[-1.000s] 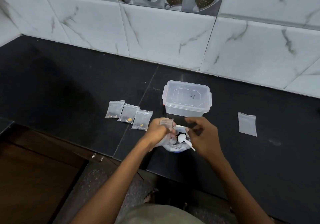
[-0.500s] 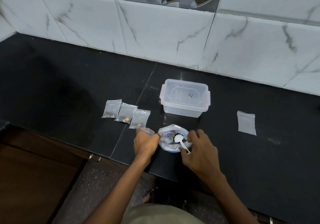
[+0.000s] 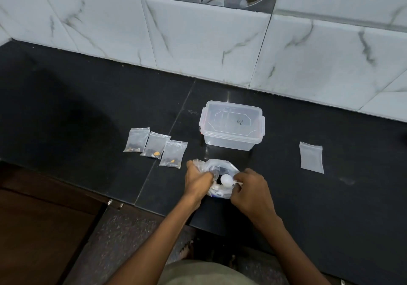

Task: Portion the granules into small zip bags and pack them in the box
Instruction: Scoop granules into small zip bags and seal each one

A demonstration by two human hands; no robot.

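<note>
A crumpled clear supply bag (image 3: 222, 168) sits near the counter's front edge with a white plastic spoon (image 3: 226, 180) in its mouth. My left hand (image 3: 198, 181) grips the bag's left rim together with a small zip bag (image 3: 196, 163). My right hand (image 3: 251, 192) pinches the spoon's handle at the bag's right side. A clear lidded box (image 3: 232, 126) stands just behind. Three small filled zip bags (image 3: 155, 145) lie in a row to the left. One flat small zip bag (image 3: 311, 157), apparently empty, lies to the right.
The black stone counter (image 3: 88, 113) meets a marble-tiled wall (image 3: 198, 42) at the back. Its front edge runs just below my hands. A brown wooden cabinet (image 3: 39, 229) is at the lower left.
My left hand has lowered with the small zip bag and now holds the supply bag's rim. My right hand has closed on the spoon's handle.
</note>
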